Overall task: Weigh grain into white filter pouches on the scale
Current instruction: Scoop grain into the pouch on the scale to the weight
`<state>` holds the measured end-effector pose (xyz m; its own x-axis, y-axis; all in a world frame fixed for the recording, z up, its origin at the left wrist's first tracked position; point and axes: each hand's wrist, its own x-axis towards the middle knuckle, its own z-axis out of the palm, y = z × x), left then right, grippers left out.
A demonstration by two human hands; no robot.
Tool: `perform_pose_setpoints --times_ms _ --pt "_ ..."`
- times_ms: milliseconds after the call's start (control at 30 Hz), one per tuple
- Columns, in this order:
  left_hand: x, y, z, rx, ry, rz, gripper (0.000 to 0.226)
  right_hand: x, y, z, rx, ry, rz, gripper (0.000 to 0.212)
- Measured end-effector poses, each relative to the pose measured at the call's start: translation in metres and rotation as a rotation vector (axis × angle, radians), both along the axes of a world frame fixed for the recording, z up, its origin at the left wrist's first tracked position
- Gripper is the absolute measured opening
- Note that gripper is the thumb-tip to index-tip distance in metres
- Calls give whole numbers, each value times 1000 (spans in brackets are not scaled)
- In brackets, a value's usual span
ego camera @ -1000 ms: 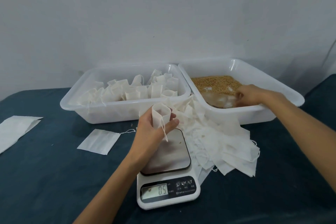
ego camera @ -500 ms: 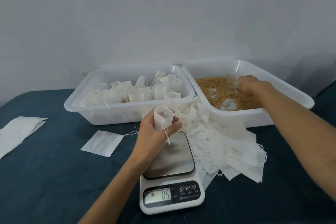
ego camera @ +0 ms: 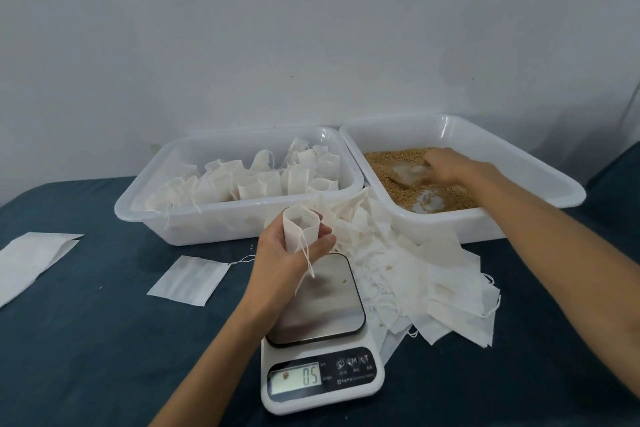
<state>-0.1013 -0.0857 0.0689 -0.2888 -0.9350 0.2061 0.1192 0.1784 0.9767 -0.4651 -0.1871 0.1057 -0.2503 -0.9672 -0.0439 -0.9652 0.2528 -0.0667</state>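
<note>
While held, pouch (ego camera: 300, 226) upright, open-mouthed

An open white pouch (ego camera: 300, 226) stands upright above the scale (ego camera: 322, 333) (reading 05), grain (ego camera: 398, 163) in the right tub.

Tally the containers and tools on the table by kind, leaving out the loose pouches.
White plastic tubs: 2 (pouch tub, grain tub)
Digital scale: 1
Clear scoop held in the grain: 1
Total: 4
</note>
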Motion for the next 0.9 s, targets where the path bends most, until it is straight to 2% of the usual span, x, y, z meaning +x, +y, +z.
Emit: perform_pose_setpoints --times_ms 167,300,367,567,633,733,900 --pt "0 -1 -1 -5 19 -7 30 -13 12 0 -103 86 -155 17" --pt "1 -1 -1 -9 23 -5 33 -22 14 1 -212 31 -273 12" --pt "1 -2 -1 -9 24 -1 34 -26 15 0 -219 -21 -264 13" --pt "0 -3 -2 -11 18 -10 28 -27 27 -1 -119 -93 -173 40" --pt "0 -3 -1 -17 17 -15 27 -29 34 -1 -94 -93 -151 35" --pt "1 -1 -1 -25 6 -16 26 -35 43 -2 -99 -214 -128 16" --pt "0 2 4 -1 48 -23 24 -45 49 -6 -167 -225 -125 15"
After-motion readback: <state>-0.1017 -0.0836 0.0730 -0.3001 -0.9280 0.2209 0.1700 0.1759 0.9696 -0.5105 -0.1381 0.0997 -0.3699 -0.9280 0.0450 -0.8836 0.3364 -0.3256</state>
